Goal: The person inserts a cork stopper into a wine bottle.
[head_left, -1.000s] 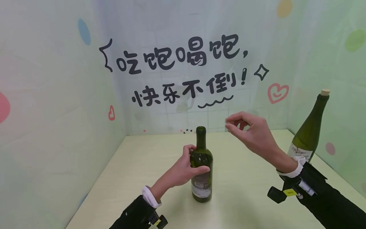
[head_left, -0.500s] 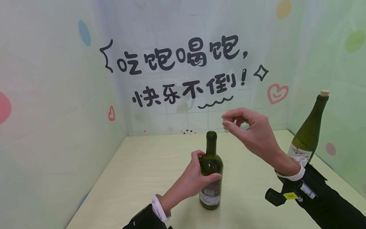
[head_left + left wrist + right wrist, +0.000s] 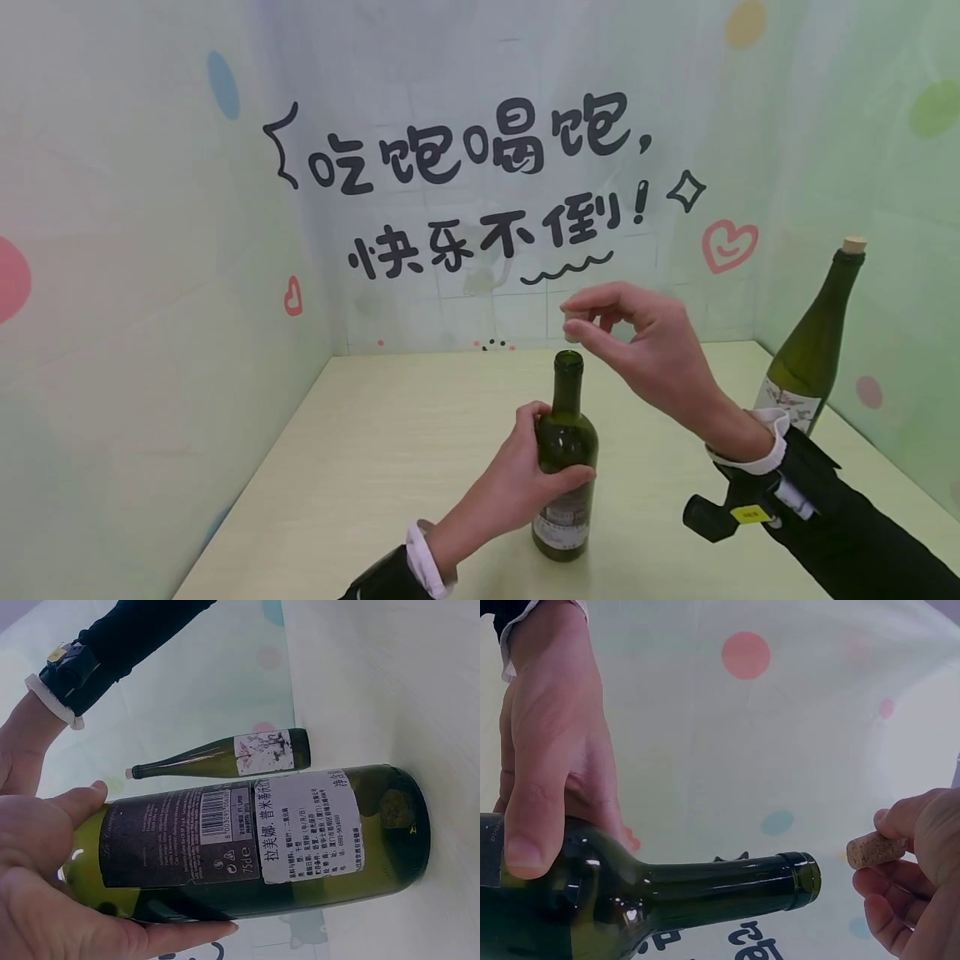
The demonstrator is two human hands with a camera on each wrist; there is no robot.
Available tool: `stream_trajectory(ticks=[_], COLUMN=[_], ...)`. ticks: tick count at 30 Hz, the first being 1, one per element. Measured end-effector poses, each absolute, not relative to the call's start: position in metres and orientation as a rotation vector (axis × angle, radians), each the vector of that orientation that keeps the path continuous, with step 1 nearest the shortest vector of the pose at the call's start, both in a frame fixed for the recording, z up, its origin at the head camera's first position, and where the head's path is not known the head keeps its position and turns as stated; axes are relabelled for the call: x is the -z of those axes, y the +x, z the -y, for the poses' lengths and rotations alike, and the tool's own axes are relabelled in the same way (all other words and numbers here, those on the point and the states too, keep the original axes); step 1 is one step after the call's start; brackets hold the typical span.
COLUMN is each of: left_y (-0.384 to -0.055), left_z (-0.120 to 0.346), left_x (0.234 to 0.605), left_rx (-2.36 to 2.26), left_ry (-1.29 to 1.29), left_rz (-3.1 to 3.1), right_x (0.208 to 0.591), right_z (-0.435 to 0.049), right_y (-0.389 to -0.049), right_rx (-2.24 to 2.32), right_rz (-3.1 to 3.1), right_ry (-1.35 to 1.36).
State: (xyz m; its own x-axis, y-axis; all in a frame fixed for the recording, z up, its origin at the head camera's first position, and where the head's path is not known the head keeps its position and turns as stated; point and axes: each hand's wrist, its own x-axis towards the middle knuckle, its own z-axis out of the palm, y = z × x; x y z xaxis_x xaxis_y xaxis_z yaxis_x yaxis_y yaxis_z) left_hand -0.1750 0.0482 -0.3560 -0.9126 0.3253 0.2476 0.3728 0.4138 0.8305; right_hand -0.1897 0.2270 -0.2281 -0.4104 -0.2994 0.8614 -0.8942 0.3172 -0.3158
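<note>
My left hand (image 3: 517,475) grips the shoulder of a green wine bottle (image 3: 567,442), which stands upright on the table. The bottle's mouth is uncorked. Its dark back label and a white sticker (image 3: 311,829) face the left wrist camera, and a brownish patch shows through the glass near the base. Between thumb and fingers my right hand (image 3: 652,354) pinches a cork (image 3: 871,850), mostly covered in the head view. In the right wrist view the cork's end points at the bottle's mouth (image 3: 807,880), with a small gap between them.
A taller green bottle (image 3: 808,350) with a cork in its neck stands at the right, its lower part behind my right wrist. Pale printed walls with dark lettering (image 3: 517,137) enclose the light wooden table (image 3: 360,450) on three sides.
My left hand has moved the bottle rightward and nearer to me. My right hand has come left and slightly down with the cork, now just above the bottle's mouth.
</note>
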Motion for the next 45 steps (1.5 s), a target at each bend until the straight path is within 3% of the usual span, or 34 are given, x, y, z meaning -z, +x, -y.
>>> stream_trajectory(ticks=[45], left_y=[-0.182], left_z=[-0.058], left_x=[0.354], left_rx=[1.567], left_ry=[-0.682], left_rz=[2.565], right_x=[0.254], right_z=[-0.233], right_y=[-0.209], right_rx=[-1.160], right_rz=[1.934], right_ry=[1.029])
